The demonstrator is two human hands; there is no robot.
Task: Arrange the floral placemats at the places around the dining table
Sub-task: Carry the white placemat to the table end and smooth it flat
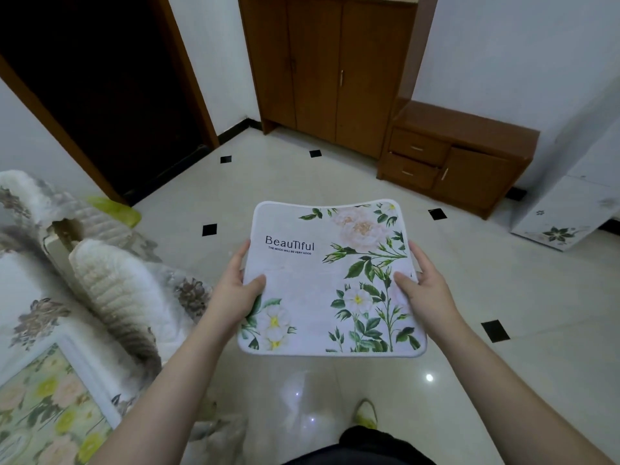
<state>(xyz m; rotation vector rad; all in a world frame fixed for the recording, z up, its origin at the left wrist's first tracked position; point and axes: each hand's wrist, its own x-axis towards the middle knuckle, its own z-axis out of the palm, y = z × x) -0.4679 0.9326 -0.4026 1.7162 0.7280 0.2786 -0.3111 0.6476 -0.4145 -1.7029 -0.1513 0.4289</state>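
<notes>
floral placemat (322,280) held flat in the air over the tiled floor (503,297) | my left hand (235,290) grasps its left edge | my right hand (424,290) grasps its right edge

Glossy cream tiled floor (503,297) with black insets, brown wooden wardrobe (328,68), low drawer cabinet (453,159), white walls (503,45)

Under me is a glossy pale tiled floor (503,297) set with small black diamond insets. On it at the far side stand a tall brown wooden cupboard (328,68) and, to its right, a low brown cabinet (453,159) with two drawers and a door. A yellow-green bag (114,209) lies on the tiles at far left, near the dark doorway, and my foot in a yellowish slipper (365,414) stands on them close to me.
</notes>
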